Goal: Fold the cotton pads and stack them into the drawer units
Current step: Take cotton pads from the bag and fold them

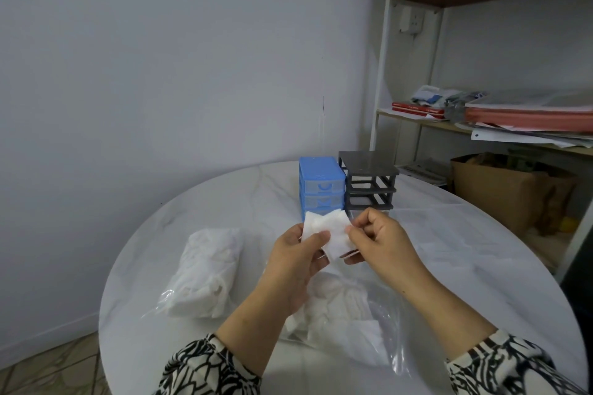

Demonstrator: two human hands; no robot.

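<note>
Cotton pad: I have one white cotton pad [327, 234] held up in the air between both hands, just in front of the blue drawer unit [322, 187].
Left hand: my left hand [296, 263] has its thumb pressed over the pad's near-left edge, fingers curled behind it.
Right hand: my right hand [382, 240] pinches the pad's right edge between thumb and forefinger; the other fingers are curled loosely.
Handling: I judge the pad very light, soft and floppy. It will crease easily and could slip or peel apart, so I take it by opposite edges and fold gently.
Supply: below my wrists lies an open clear bag of loose pads [346, 314]; to the left of my left fingers sits a second full bag [208, 272].
Beyond the fingers: a dark grey drawer frame [369, 183] touches the blue unit's right side, its drawer bays appearing empty.
In the way: nothing stands between my fingers and the units; the blue unit's drawers look closed, so I would need one open first.
Counter: round white counter [465, 250]; cluttered shelves [497, 125] stand to the right.
</note>
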